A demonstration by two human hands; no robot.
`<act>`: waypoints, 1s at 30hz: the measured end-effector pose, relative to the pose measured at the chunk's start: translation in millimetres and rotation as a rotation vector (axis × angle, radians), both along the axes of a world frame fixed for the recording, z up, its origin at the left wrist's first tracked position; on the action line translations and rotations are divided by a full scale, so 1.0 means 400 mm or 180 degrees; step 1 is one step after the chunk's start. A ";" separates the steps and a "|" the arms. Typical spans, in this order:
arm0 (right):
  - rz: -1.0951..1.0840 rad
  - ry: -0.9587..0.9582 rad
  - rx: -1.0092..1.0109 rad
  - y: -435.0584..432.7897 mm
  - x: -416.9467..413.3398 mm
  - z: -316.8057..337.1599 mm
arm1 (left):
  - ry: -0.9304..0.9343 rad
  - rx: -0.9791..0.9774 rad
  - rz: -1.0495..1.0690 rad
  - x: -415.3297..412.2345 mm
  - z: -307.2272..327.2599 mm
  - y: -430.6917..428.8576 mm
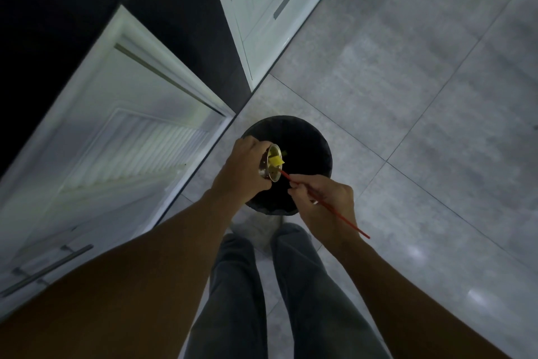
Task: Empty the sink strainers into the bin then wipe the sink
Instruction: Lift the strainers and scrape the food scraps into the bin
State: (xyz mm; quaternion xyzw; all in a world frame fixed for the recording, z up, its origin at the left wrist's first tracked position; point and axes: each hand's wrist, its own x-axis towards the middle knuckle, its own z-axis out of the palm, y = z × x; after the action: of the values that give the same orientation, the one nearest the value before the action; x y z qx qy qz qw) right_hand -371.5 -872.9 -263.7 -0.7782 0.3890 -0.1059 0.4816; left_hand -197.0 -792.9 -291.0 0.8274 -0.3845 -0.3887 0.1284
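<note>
A round black bin stands on the floor in front of my feet. Over its opening my left hand grips a small metal sink strainer, tipped on its side with its mouth facing right. Yellow food scraps sit in the strainer's mouth. My right hand pinches a thin red stick, and the stick's tip reaches into the strainer beside the scraps. The sink is out of view.
White cabinet doors with bar handles run along the left, one with a slatted panel. Another white cabinet stands at the back. Grey floor tiles spread to the right. My two legs in grey trousers are below.
</note>
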 end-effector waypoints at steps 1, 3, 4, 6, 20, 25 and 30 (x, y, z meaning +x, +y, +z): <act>-0.0137 0.0011 0.0017 -0.002 -0.002 0.002 | -0.0016 0.0009 -0.0010 0.001 0.003 0.000; -0.0268 -0.0064 0.0045 -0.003 -0.010 0.007 | -0.0040 0.0025 -0.0021 0.005 0.007 0.000; -0.0241 -0.0101 -0.0003 -0.003 -0.012 0.009 | -0.0047 0.0033 -0.0031 0.006 0.009 0.000; -0.0087 -0.0180 -0.0033 -0.001 -0.014 0.012 | -0.0039 0.0027 -0.0046 0.008 0.010 0.000; -0.0093 0.0060 0.0038 -0.014 -0.026 -0.029 | -0.0030 0.0173 -0.0055 0.006 0.023 0.010; 0.0320 -0.0244 -0.0069 0.010 -0.003 -0.014 | -0.0050 0.0103 -0.0098 -0.002 0.025 0.005; 0.0252 0.0006 -0.0110 0.022 0.019 -0.023 | -0.0060 0.0162 -0.0172 0.002 0.029 0.004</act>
State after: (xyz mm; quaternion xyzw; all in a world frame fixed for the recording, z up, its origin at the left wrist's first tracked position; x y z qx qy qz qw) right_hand -363.9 -864.2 -272.9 -0.8012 0.3565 -0.0926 0.4716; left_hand -196.2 -791.3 -279.3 0.8233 -0.3979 -0.3939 0.0932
